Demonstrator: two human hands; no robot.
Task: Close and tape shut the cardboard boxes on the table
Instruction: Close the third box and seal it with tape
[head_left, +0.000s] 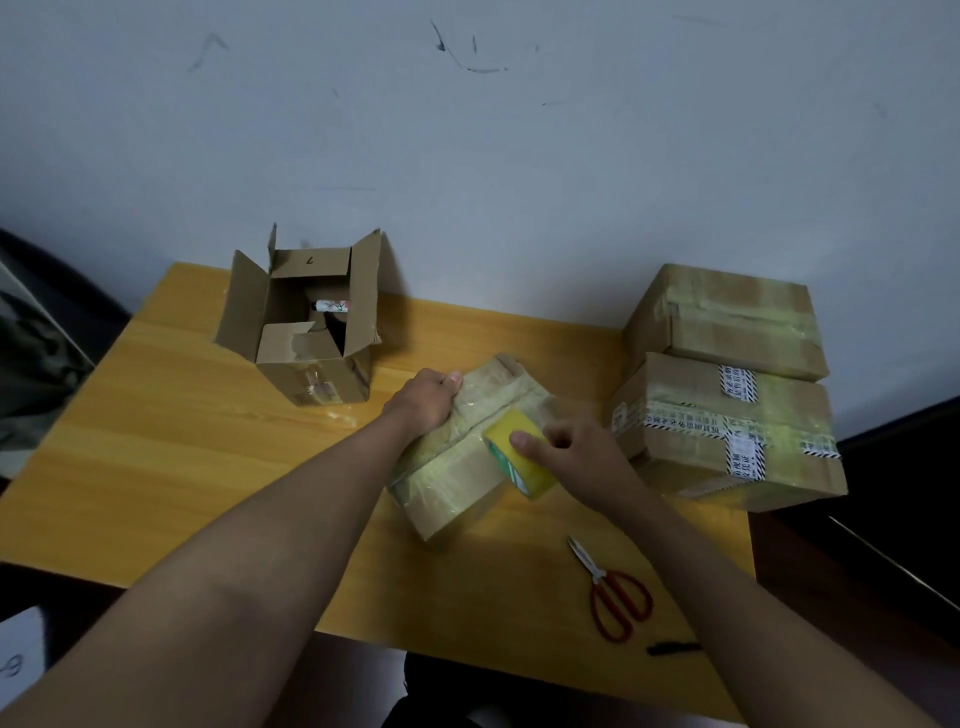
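The yellow worktop (156, 441) carries four cardboard boxes: two taped ones stacked at the right (727, 415), an open box (306, 322) at the back left with its flaps up, and the middle box (467, 457), closed and partly wrapped in tape. The left hand (423, 400) grips that box's far corner, holding it down. The right hand (571, 447) holds the tape roll (511, 452) against the lid. To seal well, the person should keep the strip taut along the seam — pressing as it unrolls — then cut with the red scissors (615, 597) lying near the front edge.
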